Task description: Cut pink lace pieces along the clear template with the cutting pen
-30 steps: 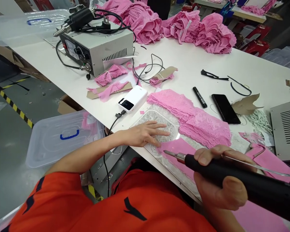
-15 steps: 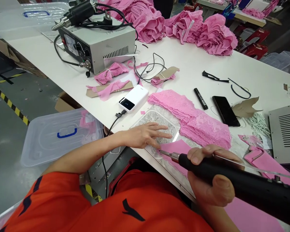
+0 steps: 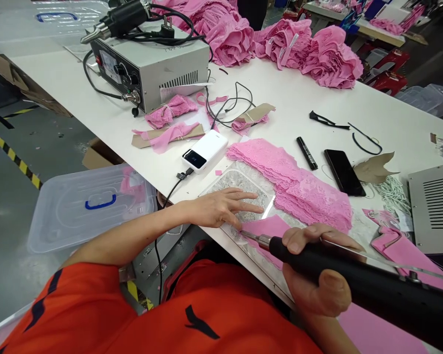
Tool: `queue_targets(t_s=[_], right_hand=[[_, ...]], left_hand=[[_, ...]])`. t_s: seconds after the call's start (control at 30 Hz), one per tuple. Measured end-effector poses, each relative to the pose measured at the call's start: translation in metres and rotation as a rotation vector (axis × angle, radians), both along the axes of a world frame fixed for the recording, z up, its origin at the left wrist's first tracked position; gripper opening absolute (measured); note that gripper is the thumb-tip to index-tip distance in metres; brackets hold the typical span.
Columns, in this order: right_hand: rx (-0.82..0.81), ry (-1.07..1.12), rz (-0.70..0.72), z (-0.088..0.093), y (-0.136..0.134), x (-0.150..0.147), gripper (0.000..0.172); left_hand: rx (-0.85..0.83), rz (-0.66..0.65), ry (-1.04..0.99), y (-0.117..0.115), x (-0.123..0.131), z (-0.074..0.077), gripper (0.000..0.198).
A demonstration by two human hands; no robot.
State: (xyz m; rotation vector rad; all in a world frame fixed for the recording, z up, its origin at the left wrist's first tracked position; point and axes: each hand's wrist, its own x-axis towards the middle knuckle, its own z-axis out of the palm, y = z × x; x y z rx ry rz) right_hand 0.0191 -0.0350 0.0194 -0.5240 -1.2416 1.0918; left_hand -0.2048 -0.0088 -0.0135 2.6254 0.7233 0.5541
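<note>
Right hand [image 3: 315, 282] wrapped tight round a black tool [image 3: 354, 282], thumb on the underside, fingers over the top. The metal tip points left and sits on the near-left edge of the pink fabric [image 3: 271, 226]; actual contact is too small to confirm. Left hand [image 3: 221, 209] is open and flat, fingers spread, palm down on the clear plate [image 3: 221, 183], fingertips just beside that same fabric corner and holding nothing. Fabric lies flat on the plate at the front edge of the tabletop [image 3: 391, 118], between the two hands.

Around it: lace stack [image 3: 299, 182] right behind the fabric, touching the plate. Power bank [image 3: 205, 151] left of the lace, cable running off the tabletop edge. Marker [image 3: 306, 153] and phone [image 3: 344, 172] behind the lace, well apart from the hands. Grey control box [image 3: 151, 64] at far left. Lidded bin [image 3: 84, 206] on the floor, left of the forearm.
</note>
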Motion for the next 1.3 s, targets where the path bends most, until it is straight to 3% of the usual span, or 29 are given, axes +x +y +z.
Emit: queue_targets(t_s=[0.43, 0.7, 1.13, 1.3], right_hand=[[0.061, -0.018, 0.027, 0.004, 0.002, -0.001, 0.017], [0.068, -0.020, -0.132, 0.002, 0.013, -0.002, 0.017], [0.063, -0.018, -0.072, 0.002, 0.013, -0.005, 0.015], [0.056, 0.013, -0.274, 0.011, 0.032, 0.019, 0.017]], left_hand=[[0.053, 0.003, -0.028, -0.001, -0.002, -0.002, 0.042], [0.058, 0.008, -0.069, -0.003, -0.003, -0.003, 0.042], [0.079, 0.021, 0.000, -0.003, -0.003, -0.002, 0.044], [0.144, 0.042, -0.086, -0.006, -0.002, 0.000, 0.037]])
